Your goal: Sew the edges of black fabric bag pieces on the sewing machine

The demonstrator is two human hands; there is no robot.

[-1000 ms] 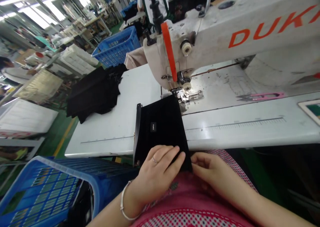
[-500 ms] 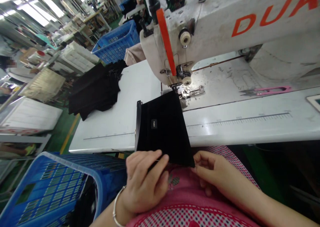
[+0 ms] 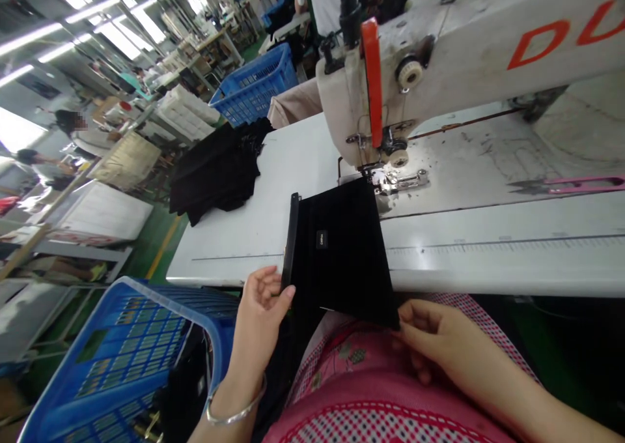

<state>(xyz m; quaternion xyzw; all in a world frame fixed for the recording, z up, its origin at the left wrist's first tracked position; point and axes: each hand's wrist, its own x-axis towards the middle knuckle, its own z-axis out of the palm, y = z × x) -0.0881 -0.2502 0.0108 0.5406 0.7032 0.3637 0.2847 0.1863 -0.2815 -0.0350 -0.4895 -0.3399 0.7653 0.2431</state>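
Observation:
A flat black pouch [image 3: 346, 254] with a small label and a stiff dark strip along its left edge lies partly on the sewing table. Its far corner reaches the presser foot of the sewing machine [image 3: 390, 179], and its near edge hangs over my lap. My left hand [image 3: 266, 300] is closed round the near end of the stiff strip, thumb on top. At the near right corner, my right hand [image 3: 424, 326] pinches the pouch between thumb and curled fingers; the fingertips are partly hidden.
Pink-handled thread snips [image 3: 581, 184] lie right on the white table [image 3: 229, 270]. A black fabric pile [image 3: 215, 169] rests at the table's left end. A blue crate [image 3: 131, 352] holding black items stands at lower left; another blue crate [image 3: 258, 81] is behind. People work further back.
My left hand has moved from the pouch's near edge leftward and up to the stiff strip. My right hand keeps its pinch on the corner. The view has shifted left.

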